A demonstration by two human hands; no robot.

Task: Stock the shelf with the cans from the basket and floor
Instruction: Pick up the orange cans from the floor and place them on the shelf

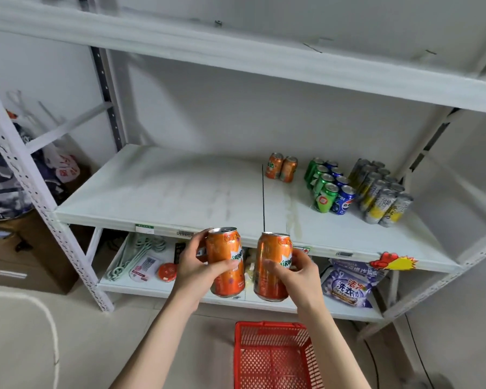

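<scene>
— Shelf (180,189): what stood on it?
— Cans at the right rear: an orange pair (281,167), then green, blue and silver rows (345,197). The red basket (270,324) sat on the floor below, no can showing in it.
— Which step?
— Delivery, I judged: two orange cans hovered upright just before the front edge, unplaced. Next they needed lifting over that edge and setting by the orange pair.
— Fingers?
— Curled narrowly: left hand (191,268) gripped the left can (222,248), right hand (303,276) the right can (272,248), thumbs across the labels.
</scene>
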